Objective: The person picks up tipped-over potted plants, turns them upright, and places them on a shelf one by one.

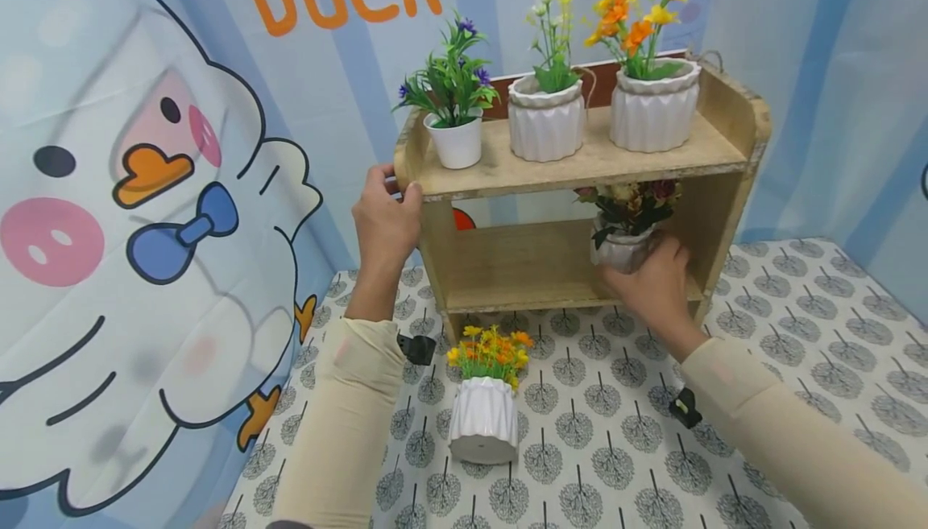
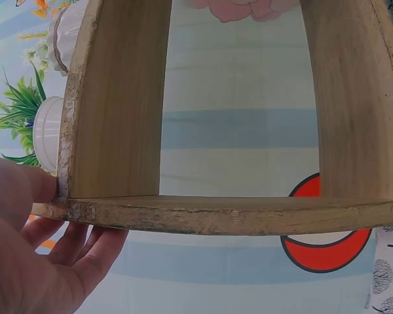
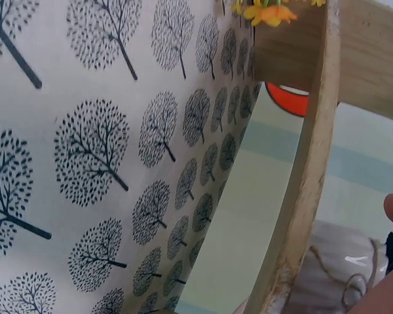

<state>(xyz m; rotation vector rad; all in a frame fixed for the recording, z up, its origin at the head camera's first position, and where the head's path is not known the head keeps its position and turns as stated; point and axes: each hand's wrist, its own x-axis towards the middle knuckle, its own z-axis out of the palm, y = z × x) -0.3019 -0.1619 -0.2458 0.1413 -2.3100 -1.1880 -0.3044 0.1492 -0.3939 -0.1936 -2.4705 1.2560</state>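
A two-tier wooden shelf (image 1: 522,259) stands on the table against the backdrop. My left hand (image 1: 387,223) grips its upper left corner; in the left wrist view the thumb presses the front edge and the fingers (image 2: 101,258) lie along the outer side. On the lower tier, towards the right, my right hand (image 1: 656,283) holds a whitish pot of dark-leaved artificial flowers (image 1: 629,205). The right wrist view shows part of this pot (image 3: 337,278), with twine around it, behind the lower board's edge. Whether the pot's base touches the board cannot be told.
Along the top tier stand a small white pot with a purple-flowered plant (image 1: 458,142), a ribbed pot of pale flowers (image 1: 545,120) and a ribbed pot of orange and yellow flowers (image 1: 655,110). Another white pot (image 1: 484,420) lies tipped on the tree-patterned tablecloth (image 1: 573,448) in front.
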